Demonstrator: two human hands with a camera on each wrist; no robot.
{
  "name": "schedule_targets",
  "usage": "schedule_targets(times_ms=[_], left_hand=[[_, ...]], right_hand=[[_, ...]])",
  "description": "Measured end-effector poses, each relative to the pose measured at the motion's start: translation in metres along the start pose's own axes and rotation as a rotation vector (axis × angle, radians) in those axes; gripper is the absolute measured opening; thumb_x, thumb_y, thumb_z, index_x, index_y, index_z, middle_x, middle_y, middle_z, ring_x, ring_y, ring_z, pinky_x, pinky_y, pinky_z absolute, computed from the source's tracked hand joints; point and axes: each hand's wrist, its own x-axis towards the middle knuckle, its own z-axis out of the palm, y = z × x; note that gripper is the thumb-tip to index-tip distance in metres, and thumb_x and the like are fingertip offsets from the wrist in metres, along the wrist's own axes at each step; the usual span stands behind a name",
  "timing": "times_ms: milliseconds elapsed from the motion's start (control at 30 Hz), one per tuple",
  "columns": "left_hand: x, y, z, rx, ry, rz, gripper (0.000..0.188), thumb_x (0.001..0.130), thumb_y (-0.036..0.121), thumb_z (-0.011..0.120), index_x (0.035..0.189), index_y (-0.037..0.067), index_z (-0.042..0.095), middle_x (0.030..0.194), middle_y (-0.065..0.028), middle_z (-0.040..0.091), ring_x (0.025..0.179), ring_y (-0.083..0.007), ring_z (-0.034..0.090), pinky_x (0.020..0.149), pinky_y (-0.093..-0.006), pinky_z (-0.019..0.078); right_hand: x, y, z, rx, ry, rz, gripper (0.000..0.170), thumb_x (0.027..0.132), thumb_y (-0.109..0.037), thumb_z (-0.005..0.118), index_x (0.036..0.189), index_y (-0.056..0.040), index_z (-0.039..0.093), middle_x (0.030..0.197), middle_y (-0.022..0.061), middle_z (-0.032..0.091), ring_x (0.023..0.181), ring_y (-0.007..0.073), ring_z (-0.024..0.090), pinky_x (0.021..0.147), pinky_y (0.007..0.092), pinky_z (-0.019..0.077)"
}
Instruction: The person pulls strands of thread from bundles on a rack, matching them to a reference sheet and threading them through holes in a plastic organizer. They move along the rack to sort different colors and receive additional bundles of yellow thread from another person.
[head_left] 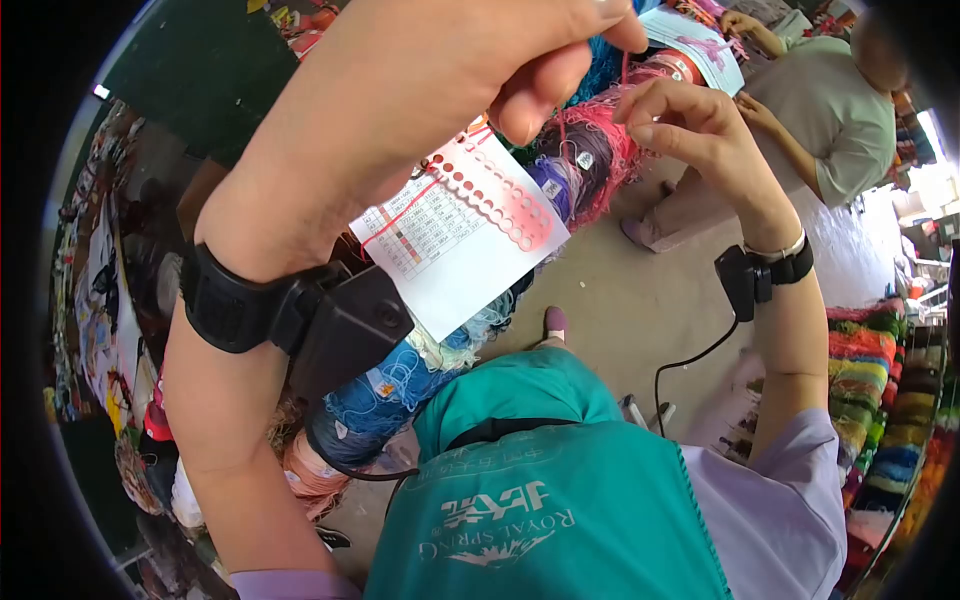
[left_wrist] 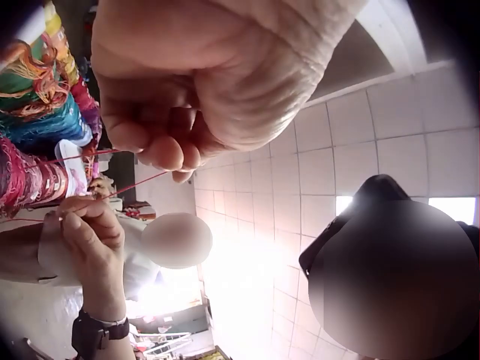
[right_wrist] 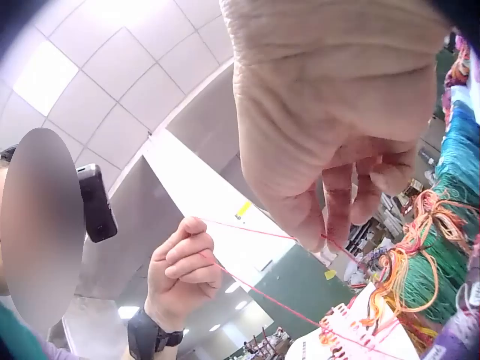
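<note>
Above yarn skeins (head_left: 375, 390) and a part-hidden card (head_left: 460, 290), left fingers (head_left: 558, 78) and right fingers (head_left: 670, 98) pinch red thread (right_wrist: 262, 292).

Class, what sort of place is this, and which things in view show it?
Probably a thread workshop or store: multicoloured thread bundles in rows at the head view's right, a thick blue thread bundle, and a white printed paper card with rows of circles.

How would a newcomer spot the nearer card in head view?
Find the green apron at the bottom; colourful thread bundles run up past it. Over them, beside the black left-wrist camera, is a white card. Unlike the pale sheet farther up, it's nearer the apron, its rows of circles on a reddish band.
</note>
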Motion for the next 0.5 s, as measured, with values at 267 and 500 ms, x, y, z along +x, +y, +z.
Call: schedule_targets(times_ms=[267, 500], left_hand=[[0.002, 0.008, -0.007, 0.195, -0.21, 0.104, 0.021, 0.103, 0.016, 0.055, 0.098, -0.002, 0.065, 0.065, 0.0007, 0.057, 0.051, -0.005, 0.051, 0.048, -0.0198, 0.041], [0.0, -0.01, -0.014, 0.828, 0.05, 0.356, 0.019, 0.095, 0.015, 0.063, 0.091, -0.004, 0.066, 0.065, -0.0032, 0.059, 0.059, -0.0093, 0.05, 0.056, -0.0263, 0.039]], right_hand=[[0.002, 0.003, 0.001, -0.122, -0.08, 0.032, 0.007, 0.087, -0.009, 0.068, 0.089, -0.0025, 0.066, 0.122, 0.0096, 0.065, 0.114, 0.0206, 0.058, 0.099, 0.0347, 0.0449], [0.036, 0.019, 0.006, -0.488, -0.254, -0.19, 0.007, 0.079, -0.008, 0.069, 0.083, -0.0046, 0.065, 0.133, 0.0156, 0.06, 0.125, 0.0337, 0.053, 0.105, 0.0392, 0.0422]])
